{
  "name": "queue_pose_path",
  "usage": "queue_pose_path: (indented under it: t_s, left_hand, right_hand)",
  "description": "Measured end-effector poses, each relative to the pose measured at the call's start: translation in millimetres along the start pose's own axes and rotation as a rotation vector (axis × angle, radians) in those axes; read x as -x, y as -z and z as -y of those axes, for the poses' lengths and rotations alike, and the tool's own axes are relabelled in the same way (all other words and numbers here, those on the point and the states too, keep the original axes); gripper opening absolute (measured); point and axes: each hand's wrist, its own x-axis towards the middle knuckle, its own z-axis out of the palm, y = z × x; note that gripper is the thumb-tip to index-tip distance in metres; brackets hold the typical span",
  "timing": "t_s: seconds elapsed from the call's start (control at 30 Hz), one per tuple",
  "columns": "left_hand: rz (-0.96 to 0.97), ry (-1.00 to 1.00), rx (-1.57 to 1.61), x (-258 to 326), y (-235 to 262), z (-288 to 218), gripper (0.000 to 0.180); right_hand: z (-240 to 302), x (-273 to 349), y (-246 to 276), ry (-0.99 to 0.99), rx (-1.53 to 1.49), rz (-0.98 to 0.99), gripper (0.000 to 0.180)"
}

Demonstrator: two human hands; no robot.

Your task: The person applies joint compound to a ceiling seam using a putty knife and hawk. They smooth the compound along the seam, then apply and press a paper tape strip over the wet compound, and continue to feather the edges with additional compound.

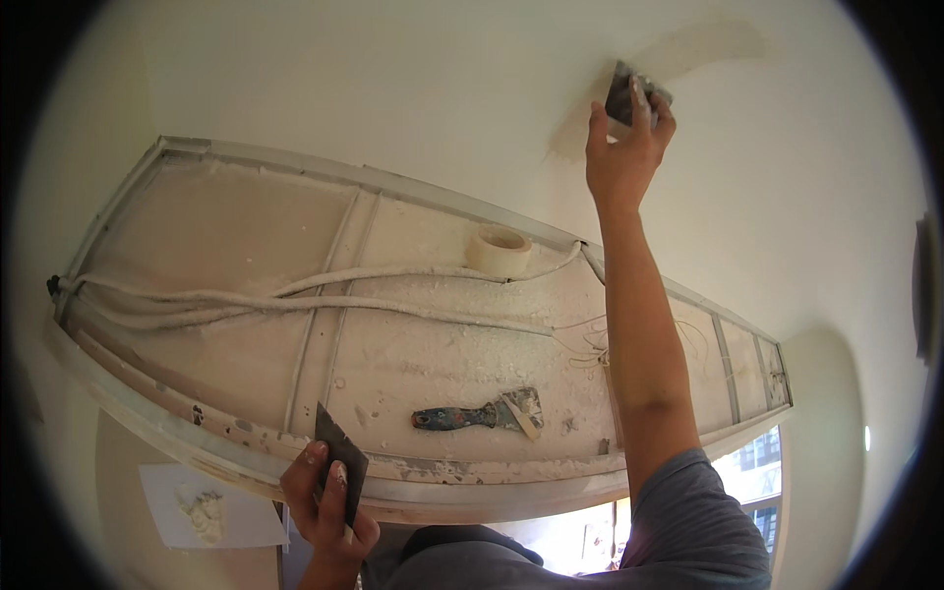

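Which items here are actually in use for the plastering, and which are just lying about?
In use:
- small scraper blade in right hand, pressed to the ceiling patch
- dark flat blade in left hand

Lying about:
- tape roll
- putty knife on the ledge
- white cables

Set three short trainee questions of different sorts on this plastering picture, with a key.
1. True or false: the right hand presses a scraper blade against the pale surface overhead.
2. What does the left hand hold? A) a roll of tape B) a flat dark blade C) a brush
3. Which tool lies on the dusty ledge?

Key: 1 true. 2 B, the flat dark blade. 3 the putty knife; the tape roll sits there too.
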Motion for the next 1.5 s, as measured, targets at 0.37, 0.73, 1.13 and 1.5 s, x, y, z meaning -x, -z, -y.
queue_pose_path:
  t_s: [0.37,0.73,1.13,1.5]
  left_hand:
    - [0.022,0.009,0.016,-4.9,3.4,-2.2,0.056]
    - [-0.025,0.001,-0.012,-18.3,-2.7,-9.2,0.040]
    - [0.060,1.156,1.640,-117.8,-23.9,-129.8,0.029]
    - [0.213,0.976,1.624,-107.6,-18.2,-129.3,0.037]
  right_hand:
    - [-11.0,97.5,-45.2,-0.111,0.099,0.208,0.060]
    - [3.5,122.4,10.1,-0.413,0.017,0.684,0.049]
    - [130.1,79.7,261.6,-0.622,-1.976,0.709,0.053]
    - [84.7,95.9,286.1,-0.836,-0.779,0.914,0.046]
